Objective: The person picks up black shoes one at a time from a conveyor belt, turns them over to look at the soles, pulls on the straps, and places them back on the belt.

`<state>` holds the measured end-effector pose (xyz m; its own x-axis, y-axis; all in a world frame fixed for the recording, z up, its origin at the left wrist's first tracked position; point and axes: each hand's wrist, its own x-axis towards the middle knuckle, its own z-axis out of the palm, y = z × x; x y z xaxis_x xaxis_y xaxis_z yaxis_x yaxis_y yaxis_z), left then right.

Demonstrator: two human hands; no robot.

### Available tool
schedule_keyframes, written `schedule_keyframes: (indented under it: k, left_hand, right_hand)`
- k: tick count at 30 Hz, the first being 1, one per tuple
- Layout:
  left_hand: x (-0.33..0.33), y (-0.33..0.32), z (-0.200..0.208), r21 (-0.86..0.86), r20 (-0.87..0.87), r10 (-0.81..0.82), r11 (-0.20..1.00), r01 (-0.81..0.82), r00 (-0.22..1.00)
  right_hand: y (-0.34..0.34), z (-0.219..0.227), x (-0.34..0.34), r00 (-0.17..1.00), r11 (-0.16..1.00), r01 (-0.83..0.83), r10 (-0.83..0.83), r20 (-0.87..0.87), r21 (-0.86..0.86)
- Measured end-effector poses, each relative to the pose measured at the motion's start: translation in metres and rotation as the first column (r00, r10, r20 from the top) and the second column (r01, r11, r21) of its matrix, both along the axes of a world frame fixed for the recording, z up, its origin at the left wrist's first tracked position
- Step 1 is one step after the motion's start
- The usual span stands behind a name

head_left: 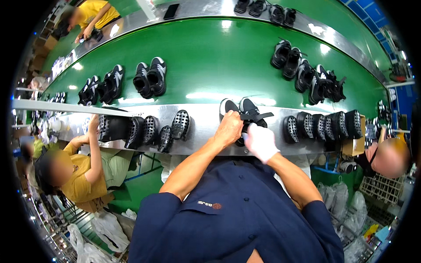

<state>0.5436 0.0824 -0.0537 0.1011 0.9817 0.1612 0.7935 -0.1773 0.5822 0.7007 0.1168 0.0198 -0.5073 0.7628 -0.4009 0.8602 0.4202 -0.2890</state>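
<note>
A pair of black sneakers with pale grey toes stands before me at the steel bench edge: the left sneaker (226,106) and the right sneaker (248,105), toes pointing away. My bare left hand (229,128) is closed at the left sneaker's opening, its fingertips on a black strap (262,117) that stretches right across the pair. My right hand (262,141), in a white glove, is curled at the right sneaker's heel end. Something small and bluish shows by its fingers, too blurred to name. Both hands hide the shoe openings.
Black studded, shoe-shaped pieces (180,125) stand left on the steel ledge (199,131), with more studded pieces (305,125) to the right. Black sneakers (150,78) sit on the green surface (210,57). A co-worker (83,175) works at left; another person (386,158) is at right.
</note>
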Motion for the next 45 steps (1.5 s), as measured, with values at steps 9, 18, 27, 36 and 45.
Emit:
schedule_keyframes:
  k: [9,18,27,36,45]
  left_hand:
    - [-0.034,0.008,-0.019,-0.235,0.185,0.076,0.972,-0.031,0.980]
    - [-0.015,-0.038,-0.009,-0.304,0.192,0.474,0.861,-0.407,0.859]
    - [-0.008,-0.044,-0.025,-0.637,0.251,0.555,0.712,-0.297,0.793]
    - [0.007,-0.087,0.018,-0.072,0.131,0.212,0.976,-0.204,0.968]
    - [0.044,-0.052,-0.002,-0.466,-0.045,0.045,0.882,-0.061,0.998]
  right_hand:
    - [-0.019,-0.073,-0.026,0.976,0.965,-0.190,0.205,-0.069,0.178]
    - [-0.041,-0.062,0.007,0.870,0.940,0.277,-0.159,-0.467,0.197]
    - [-0.009,-0.083,-0.036,0.953,0.952,0.303,-0.303,0.004,-0.048]
    - [-0.002,-0.028,0.048,0.891,0.896,0.413,-0.359,-0.279,0.166]
    - [-0.003,-0.080,0.039,0.526,0.510,0.480,-0.819,-0.230,-0.714]
